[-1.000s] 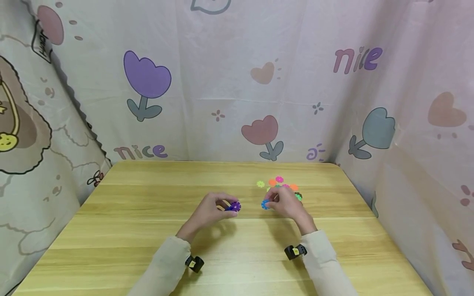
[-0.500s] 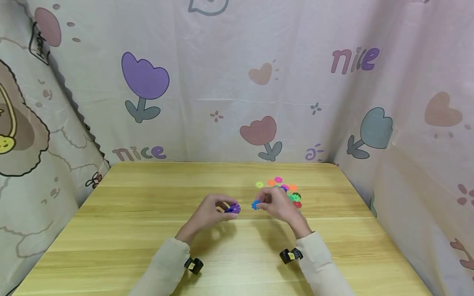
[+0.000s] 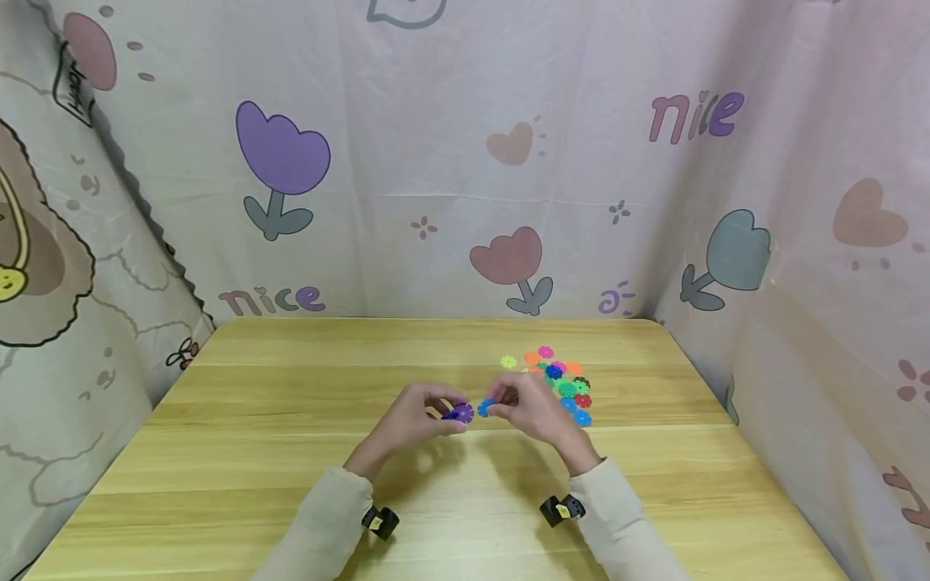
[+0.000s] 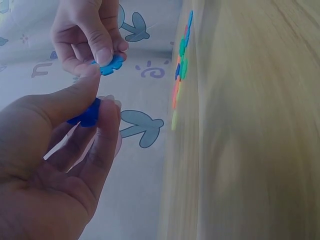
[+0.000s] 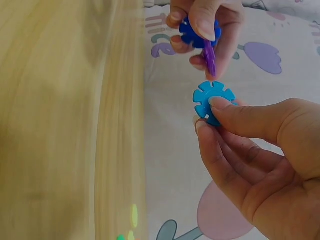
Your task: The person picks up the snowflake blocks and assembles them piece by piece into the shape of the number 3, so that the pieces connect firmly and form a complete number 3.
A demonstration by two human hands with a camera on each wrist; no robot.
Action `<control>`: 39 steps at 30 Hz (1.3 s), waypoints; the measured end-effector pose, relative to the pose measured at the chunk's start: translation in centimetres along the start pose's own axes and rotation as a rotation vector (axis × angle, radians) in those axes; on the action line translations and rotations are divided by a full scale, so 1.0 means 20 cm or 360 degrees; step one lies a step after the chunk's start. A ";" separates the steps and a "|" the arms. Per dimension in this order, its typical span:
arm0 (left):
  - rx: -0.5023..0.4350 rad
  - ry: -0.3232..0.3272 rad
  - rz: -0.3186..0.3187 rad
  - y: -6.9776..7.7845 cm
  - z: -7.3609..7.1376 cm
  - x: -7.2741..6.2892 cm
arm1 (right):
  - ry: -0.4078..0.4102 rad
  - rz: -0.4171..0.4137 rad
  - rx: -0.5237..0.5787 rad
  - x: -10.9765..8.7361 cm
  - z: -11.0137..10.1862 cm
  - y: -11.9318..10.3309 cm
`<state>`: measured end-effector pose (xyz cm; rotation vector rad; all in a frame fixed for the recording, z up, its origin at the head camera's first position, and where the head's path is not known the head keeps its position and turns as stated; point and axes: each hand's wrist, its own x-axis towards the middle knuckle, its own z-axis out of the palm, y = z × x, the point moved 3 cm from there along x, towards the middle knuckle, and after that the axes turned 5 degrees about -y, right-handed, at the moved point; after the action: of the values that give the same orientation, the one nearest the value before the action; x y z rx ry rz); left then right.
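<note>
My left hand pinches a dark blue notched disc between thumb and fingers. A purple notched disc is joined to it at an angle and points toward the right hand. In the right wrist view the purple disc appears edge-on. My right hand pinches a light blue notched disc by thumb and fingertips. This light blue disc is held just right of the purple one, with a small gap in the head view. Both hands are raised over the wooden table.
Several loose notched discs lie flat beyond and right of my right hand, among them a green disc, a red disc, a blue disc and a yellow-green disc. A printed curtain stands behind the table.
My right hand has moved left with the light blue disc, close to the purple one. More of the loose discs show behind it. The left hand has stayed nearly still.
</note>
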<state>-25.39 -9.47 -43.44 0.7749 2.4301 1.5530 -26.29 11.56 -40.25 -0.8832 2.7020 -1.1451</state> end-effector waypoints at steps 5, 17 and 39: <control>0.0020 -0.0019 -0.0005 0.00 0.01 0.00 | -0.0014 -0.0042 -0.0023 0.00 0.02 -0.01; 0.0004 -0.0066 0.0048 0.00 0.01 0.00 | -0.0001 -0.0117 -0.0018 0.01 0.03 -0.03; 0.0079 -0.0155 0.0087 -0.02 0.03 0.00 | -0.0002 -0.0285 -0.0116 0.01 0.10 -0.07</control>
<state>-25.31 -9.16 -44.00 0.9112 2.4048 1.4426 -25.32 9.37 -40.79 -1.1568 2.7254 -1.0809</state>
